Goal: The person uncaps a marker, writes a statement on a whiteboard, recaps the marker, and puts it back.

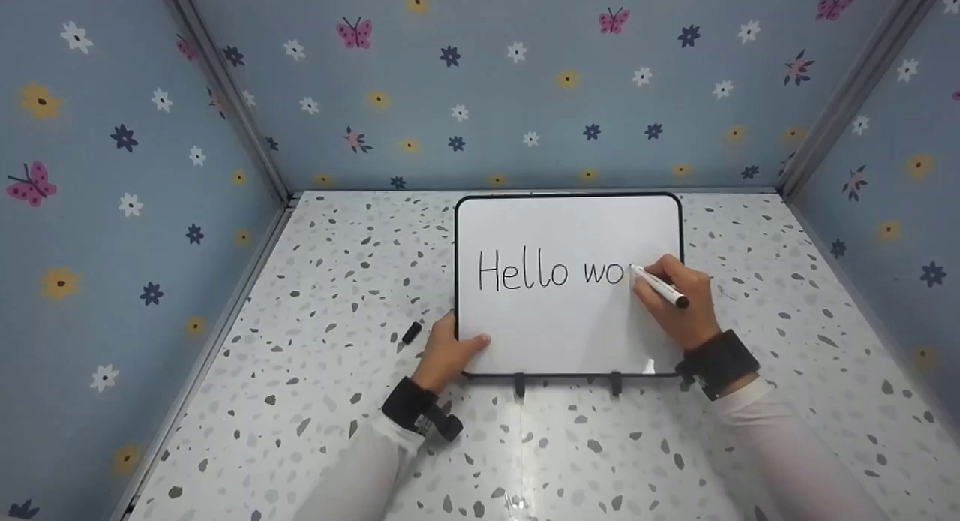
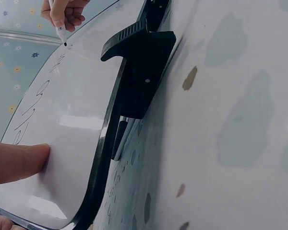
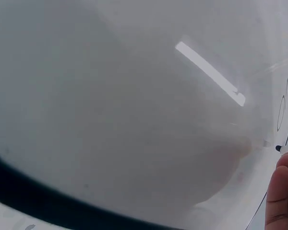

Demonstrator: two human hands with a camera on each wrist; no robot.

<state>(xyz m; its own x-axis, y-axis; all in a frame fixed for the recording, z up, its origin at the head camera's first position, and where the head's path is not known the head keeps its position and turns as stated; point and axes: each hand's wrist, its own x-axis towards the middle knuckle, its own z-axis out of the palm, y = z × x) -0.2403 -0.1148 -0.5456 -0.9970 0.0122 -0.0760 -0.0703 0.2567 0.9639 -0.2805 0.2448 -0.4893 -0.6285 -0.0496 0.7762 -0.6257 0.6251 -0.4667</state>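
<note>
A whiteboard with a black frame stands tilted on the table, with "Hello wo" handwritten in black across it. My right hand pinches a white marker, its black tip at the board just right of the last "o". In the right wrist view, the marker tip shows close to the board surface. My left hand grips the board's lower left edge. Its thumb lies on the white face, while the other fingers are mostly hidden behind the frame.
A black marker cap lies on the speckled table, left of the board. Two black feet, one of them the left foot, stick out under the board's lower edge. Flower-patterned panels enclose the back and sides.
</note>
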